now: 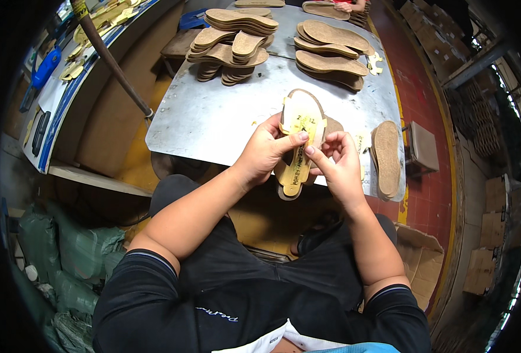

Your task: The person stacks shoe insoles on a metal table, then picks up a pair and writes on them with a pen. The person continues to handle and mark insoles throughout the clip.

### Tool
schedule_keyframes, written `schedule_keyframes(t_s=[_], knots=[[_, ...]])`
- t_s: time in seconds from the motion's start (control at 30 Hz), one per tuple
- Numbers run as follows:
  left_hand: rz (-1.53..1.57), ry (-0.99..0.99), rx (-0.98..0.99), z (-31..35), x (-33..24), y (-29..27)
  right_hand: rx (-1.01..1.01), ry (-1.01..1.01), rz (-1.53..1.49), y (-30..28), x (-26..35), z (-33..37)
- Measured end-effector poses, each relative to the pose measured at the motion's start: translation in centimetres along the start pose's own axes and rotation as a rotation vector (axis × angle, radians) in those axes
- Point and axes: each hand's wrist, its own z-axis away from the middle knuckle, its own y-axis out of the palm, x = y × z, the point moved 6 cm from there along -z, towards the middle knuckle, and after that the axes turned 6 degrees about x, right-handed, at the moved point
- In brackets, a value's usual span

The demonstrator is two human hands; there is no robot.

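A cork shoe insole point(296, 93) is tilted up over the table's near edge, with a yellow template point(300, 162) lying along its upper face. Dark handwriting runs down the template, and its side tabs reach the insole's edges. My left hand point(266, 147) is closed on the insole's left side, thumb pressing on the template and fingers hidden beneath. My right hand point(340, 165) pinches the right edge of the template and insole between thumb and fingers. Behind my right hand, another cork insole point(334, 126) lies partly hidden on the table.
Stacked cork insoles point(231, 56) stand at the far left of the metal table point(178, 115), with more stacks point(331, 50) beside them. Loose insoles point(387, 156) lie at the right edge. A person's hand point(347, 6) shows at the far end. A stool point(422, 147) stands right.
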Motion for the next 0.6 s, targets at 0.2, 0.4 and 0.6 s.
schedule_keyframes(t_s=[0.2,0.4,0.6], knots=[[-0.027,0.020,0.013,-0.4,-0.7,0.2,0.293,-0.008,-0.165,2.6,-0.1,0.2],[-0.147,0.027,0.064,-0.4,-2.6,0.2,0.389,0.017,-0.121,2.6,-0.2,0.5],[-0.078,0.055,0.011,-0.5,-2.7,-0.6,0.402,0.009,-0.224,3.5,1.0,0.6]])
